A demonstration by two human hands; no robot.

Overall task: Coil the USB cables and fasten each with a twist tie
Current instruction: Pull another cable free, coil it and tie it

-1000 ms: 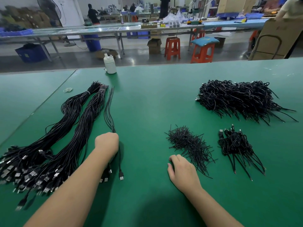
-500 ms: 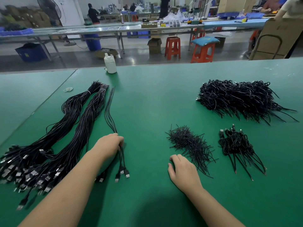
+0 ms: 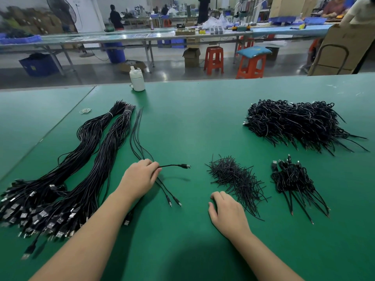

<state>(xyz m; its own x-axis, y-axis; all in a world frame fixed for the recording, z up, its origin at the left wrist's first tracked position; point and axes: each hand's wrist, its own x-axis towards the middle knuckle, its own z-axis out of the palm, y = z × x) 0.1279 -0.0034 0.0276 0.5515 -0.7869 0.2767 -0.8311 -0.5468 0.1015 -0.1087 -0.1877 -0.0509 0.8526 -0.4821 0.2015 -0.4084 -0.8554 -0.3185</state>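
My left hand (image 3: pixel 140 175) pinches one black USB cable (image 3: pixel 174 165) near its plug end, and the plug sticks out to the right just above the green table (image 3: pixel 182 126). A few loose cables (image 3: pixel 136 134) run from under that hand to the far side, with two plugs (image 3: pixel 174 201) lying near it. Two long bundles of uncoiled cables (image 3: pixel 85 159) lie at the left. My right hand (image 3: pixel 227 213) rests on the table with relaxed fingers, beside a heap of black twist ties (image 3: pixel 235 177). A small pile of coiled cables (image 3: pixel 294 179) lies to the right.
A large heap of coiled tied cables (image 3: pixel 300 122) fills the far right. A white bottle (image 3: pixel 137 79) stands at the table's far edge, and a small white rubber band (image 3: pixel 85 110) lies at the far left. Orange stools (image 3: pixel 214 59) and workbenches stand beyond.
My left hand has moved right and away from me and lifted one cable's plug end out to the right. My right hand has stayed in place.
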